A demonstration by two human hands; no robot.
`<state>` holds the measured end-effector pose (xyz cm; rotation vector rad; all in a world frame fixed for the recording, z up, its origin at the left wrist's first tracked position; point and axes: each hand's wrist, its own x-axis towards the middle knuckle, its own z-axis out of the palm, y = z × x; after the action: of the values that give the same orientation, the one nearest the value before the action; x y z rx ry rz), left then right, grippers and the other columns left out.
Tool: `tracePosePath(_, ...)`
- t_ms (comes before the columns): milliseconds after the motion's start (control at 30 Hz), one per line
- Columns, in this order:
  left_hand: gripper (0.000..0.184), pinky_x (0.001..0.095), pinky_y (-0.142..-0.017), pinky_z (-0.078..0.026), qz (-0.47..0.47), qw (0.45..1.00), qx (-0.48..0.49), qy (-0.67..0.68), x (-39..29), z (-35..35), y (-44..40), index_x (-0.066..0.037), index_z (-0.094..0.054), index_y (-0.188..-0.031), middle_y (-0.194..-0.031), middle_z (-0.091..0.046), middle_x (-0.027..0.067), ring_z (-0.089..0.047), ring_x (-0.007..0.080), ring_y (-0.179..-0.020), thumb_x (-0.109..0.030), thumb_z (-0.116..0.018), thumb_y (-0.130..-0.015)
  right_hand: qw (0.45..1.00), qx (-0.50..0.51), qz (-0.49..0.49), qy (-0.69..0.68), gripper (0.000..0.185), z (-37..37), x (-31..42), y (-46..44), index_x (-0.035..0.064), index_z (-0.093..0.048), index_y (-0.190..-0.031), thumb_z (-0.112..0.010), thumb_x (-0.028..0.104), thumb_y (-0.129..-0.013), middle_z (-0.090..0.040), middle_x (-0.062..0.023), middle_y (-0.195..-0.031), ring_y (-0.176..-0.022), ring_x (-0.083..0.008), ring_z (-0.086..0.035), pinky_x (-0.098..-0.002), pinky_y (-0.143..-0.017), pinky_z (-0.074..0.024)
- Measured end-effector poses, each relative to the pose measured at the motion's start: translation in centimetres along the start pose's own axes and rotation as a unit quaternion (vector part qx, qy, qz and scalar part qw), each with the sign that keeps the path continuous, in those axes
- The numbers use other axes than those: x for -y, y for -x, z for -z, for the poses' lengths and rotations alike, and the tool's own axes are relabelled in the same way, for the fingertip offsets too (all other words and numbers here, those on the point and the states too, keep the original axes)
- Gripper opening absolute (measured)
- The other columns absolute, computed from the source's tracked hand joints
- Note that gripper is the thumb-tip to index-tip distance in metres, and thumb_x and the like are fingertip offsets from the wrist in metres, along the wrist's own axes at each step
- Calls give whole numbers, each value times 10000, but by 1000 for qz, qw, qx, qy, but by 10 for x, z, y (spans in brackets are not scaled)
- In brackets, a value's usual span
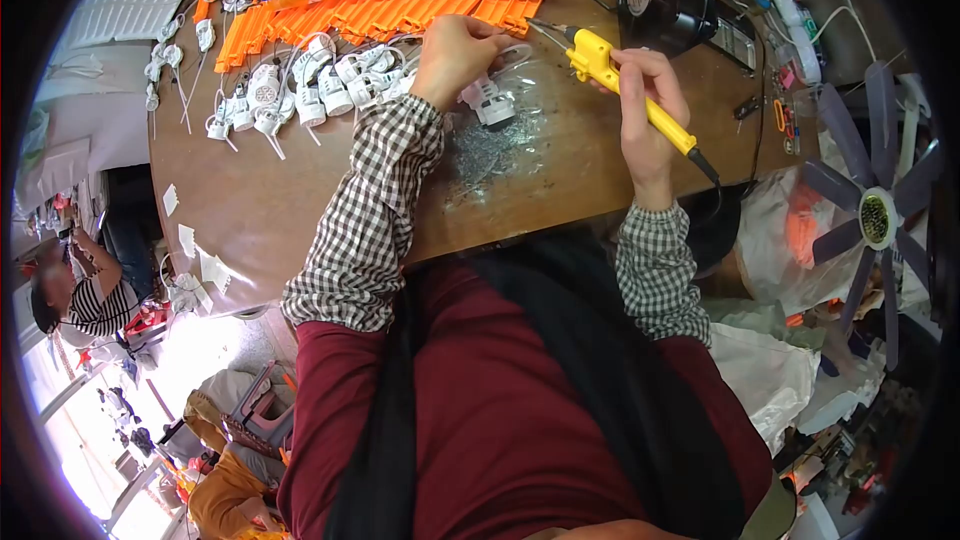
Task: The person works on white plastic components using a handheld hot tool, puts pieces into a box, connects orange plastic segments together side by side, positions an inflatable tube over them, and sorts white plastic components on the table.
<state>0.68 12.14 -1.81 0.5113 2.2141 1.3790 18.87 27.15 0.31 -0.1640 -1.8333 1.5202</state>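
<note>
"While the right hand (650, 105) is gripping the yellow plastic, pistol-shaped soldering tool (596, 58), where is it pointing?"

"Its slim metal tip (546, 27) is pointing forward and left, toward the left hand (455, 55); its long axis is running diagonally back to the black cable (708, 171)."

"And its place?"

"It's hanging over the brown table (570, 175), right of the white plastic fitting (490, 102). Left thumb and forefinger are pressing together; I can't tell on what."

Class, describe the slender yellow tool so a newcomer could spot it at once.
Above the right part of the brown tabletop, find the person's bare right hand. It grips a slender yellow tool with a pointed tip and black cord, unlike the long orange strips and white plastic pieces farther left.
</note>
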Motion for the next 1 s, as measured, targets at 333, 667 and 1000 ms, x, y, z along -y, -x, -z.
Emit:
tracePosePath(333,280,280,-633,-526,29,999,1,-17,-1,2,1,20,-774,-937,-706,-729,78,-672,120,-637,-236,-791,-825,997,50,-5,59,124,6,-2,-11,-52,-599,-929,-572,49,-997,-621,-88,-1004,-803,-129,-644,-248,-736,-522)
tracePosePath(667,280,234,-635,-533,20,999,16,-47,0,2,-2,109,-725,-1014,-834,-738,108,-673,111,-698,-140,-742,-889,993,88,-9,72,136,6,1,-18,-48,-610,-891,-590,47,-986,-618,-84,-1001,-800,-113,-622,-236,-712,-500)
tracePosePath(1000,267,238,-649,-545,13,999,9,-47,-1,1,-1,112,-727,-1007,-839,-738,113,-681,116,-706,-127,-740,-890,999,-47,-6,-13,200,3,7,-13,-64,-605,-1157,-520,54,-1020,-642,-103,-1028,-886,-181,-692,-273,-777,-583)
